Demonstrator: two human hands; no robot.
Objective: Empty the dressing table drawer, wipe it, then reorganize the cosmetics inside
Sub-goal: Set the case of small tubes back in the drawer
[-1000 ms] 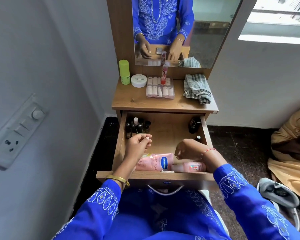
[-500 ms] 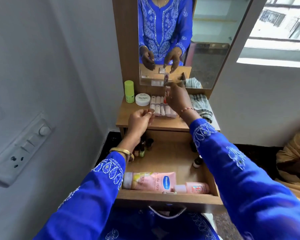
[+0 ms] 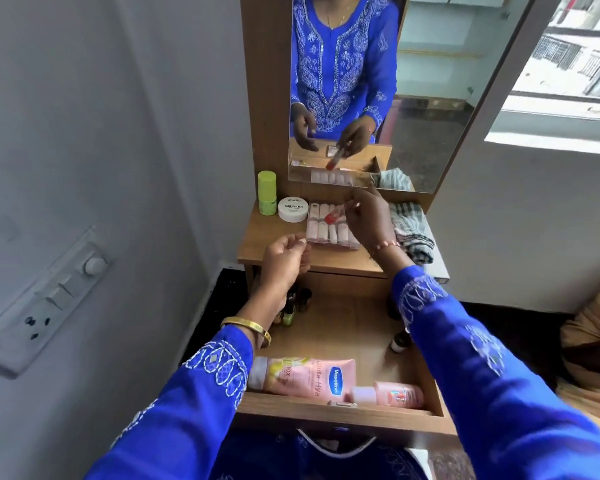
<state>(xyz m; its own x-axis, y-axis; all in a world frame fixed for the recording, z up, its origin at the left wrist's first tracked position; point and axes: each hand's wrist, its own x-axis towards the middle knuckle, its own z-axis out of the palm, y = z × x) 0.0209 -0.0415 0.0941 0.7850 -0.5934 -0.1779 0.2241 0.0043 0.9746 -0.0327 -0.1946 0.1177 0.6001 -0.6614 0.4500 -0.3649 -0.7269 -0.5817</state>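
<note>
Both hands have risen from the drawer (image 3: 340, 419) to the tabletop (image 3: 274, 251) in the last second: the right hand (image 3: 368, 220) now pinches a red-capped tube (image 3: 333, 216), lifted off its stand behind the pink case (image 3: 329, 233), probably bound for the drawer. The left hand (image 3: 284, 261) hovers, fingers loosely curled; I cannot tell whether it holds anything. Drawer open, lotions at its front, small bottles behind.

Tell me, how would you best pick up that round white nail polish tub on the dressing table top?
Grip the white tub across its round side wall, coming straight down from above. It is low and wide and sits flat with its lid up, so the rim offers two opposite faces. The green bottle stands close on its left and the clear case on its right, so fingers probably fit best front and back.
</note>
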